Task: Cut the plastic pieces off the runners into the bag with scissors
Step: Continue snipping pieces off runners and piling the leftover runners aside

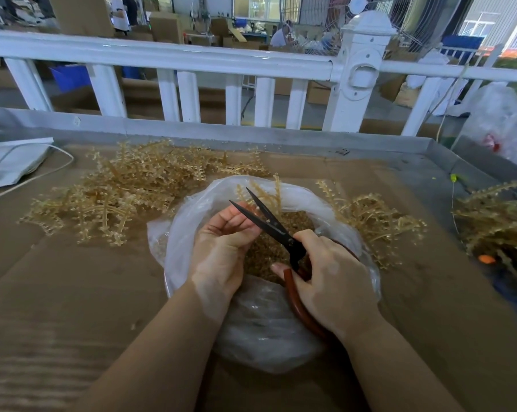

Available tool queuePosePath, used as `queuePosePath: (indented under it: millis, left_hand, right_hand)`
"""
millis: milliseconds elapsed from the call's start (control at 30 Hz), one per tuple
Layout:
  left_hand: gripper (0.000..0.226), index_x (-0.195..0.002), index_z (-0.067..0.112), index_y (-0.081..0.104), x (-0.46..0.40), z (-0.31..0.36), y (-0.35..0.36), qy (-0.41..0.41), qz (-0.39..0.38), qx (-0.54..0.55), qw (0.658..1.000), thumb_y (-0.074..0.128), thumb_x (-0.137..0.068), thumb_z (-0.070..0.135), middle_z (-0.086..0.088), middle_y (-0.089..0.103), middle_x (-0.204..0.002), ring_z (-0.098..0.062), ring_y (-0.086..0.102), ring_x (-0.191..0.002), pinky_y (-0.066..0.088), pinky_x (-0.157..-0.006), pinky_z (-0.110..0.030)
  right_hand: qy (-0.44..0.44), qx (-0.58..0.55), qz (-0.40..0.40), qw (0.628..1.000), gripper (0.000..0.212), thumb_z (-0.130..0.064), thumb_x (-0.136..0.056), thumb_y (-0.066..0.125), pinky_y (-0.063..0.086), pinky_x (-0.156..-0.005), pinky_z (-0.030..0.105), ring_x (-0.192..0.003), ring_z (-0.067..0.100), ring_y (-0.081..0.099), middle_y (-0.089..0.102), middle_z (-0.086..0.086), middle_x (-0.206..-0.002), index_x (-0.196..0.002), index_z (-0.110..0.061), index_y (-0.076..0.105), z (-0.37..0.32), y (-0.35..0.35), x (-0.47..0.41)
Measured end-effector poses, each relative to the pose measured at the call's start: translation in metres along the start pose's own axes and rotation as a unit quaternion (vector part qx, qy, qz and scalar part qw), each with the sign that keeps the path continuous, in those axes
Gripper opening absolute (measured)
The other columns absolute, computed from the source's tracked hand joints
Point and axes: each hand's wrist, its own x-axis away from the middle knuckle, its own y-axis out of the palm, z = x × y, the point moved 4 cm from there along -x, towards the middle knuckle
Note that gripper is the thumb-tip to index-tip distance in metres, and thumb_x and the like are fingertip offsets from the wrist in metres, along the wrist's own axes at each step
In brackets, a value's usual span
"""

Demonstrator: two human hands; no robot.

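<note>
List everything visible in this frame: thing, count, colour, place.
bag: one, clear, table centre, open
cut pieces: many, amber, inside bag
scissors: one, black blades open, red handles, over bag
runner: one, amber, at the blades, over bag
runner piles: three, amber, left, right and far right of bag
cardboard: brown, covers table
railing: white, behind table
left hand: holds runner
right hand: grips scissors

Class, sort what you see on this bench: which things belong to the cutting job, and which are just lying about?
Belongs to the job:
scissors, in the right hand
runner, held by the left hand
bag
pile of runners

Just lying about:
white cable
fence
fan
</note>
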Motion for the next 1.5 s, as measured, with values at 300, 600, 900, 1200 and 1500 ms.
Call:
queuePosePath:
  millis: [300,600,900,1200,1500]
  left_hand:
    - [0.039,-0.087,0.003,0.062,-0.0023,-0.0014,-0.0009,0.001,-0.023,-0.01,1.0,0.044,-0.074,-0.03,0.001,0.067,-0.063,-0.008,0.066,-0.063,0.055,-0.064,-0.019]
    - [0.026,-0.091,0.001,0.064,-0.0004,0.001,0.001,-0.01,-0.019,0.016,1.0,0.058,-0.068,-0.008,-0.006,0.072,-0.078,-0.014,0.07,-0.073,0.057,-0.066,-0.02]
    - [0.025,-0.077,0.007,0.06,0.0013,0.0,0.0024,-0.003,0.018,-0.008,1.0,0.05,-0.083,-0.016,0.0,0.067,-0.061,-0.009,0.068,-0.062,0.056,-0.061,-0.018]
    - [0.02,-0.081,0.004,0.059,0.0007,-0.0018,0.0024,-0.012,0.02,-0.021,1.0,0.052,-0.083,-0.015,-0.007,0.062,-0.071,-0.011,0.066,-0.065,0.056,-0.063,-0.019]
    - [0.017,-0.08,0.011,0.054,-0.0006,-0.0014,0.0011,-0.033,0.029,0.009,0.999,0.053,-0.089,-0.003,-0.003,0.066,-0.069,-0.01,0.065,-0.06,0.057,-0.06,-0.023]
  right_hand:
    - [-0.015,-0.002,-0.015,1.0,0.044,-0.059,-0.083,0.048,0.041,-0.06,0.019,-0.07,0.012,0.058,0.062,-0.005,-0.079,-0.102,-0.021,0.058,0.0014,0.0017,-0.0025]
    - [-0.016,0.001,0.001,1.0,0.043,-0.057,-0.083,0.053,0.052,-0.06,0.025,-0.07,0.013,0.062,0.066,-0.004,-0.08,-0.102,-0.02,0.06,0.002,-0.0004,-0.0028]
    - [-0.013,0.016,0.011,1.0,0.043,-0.06,-0.082,0.052,0.049,-0.058,0.023,-0.069,0.012,0.061,0.065,-0.005,-0.078,-0.101,-0.022,0.059,0.0005,-0.0025,-0.0015]
    - [-0.017,-0.01,-0.026,0.999,0.045,-0.06,-0.082,0.052,0.046,-0.06,0.021,-0.068,0.012,0.059,0.063,-0.004,-0.077,-0.102,-0.021,0.06,0.0043,0.0013,-0.0037]
    - [-0.019,-0.012,-0.027,0.999,0.048,-0.062,-0.081,0.05,0.05,-0.061,0.025,-0.069,0.014,0.061,0.064,-0.004,-0.076,-0.101,-0.02,0.061,0.0044,0.0014,-0.0031]
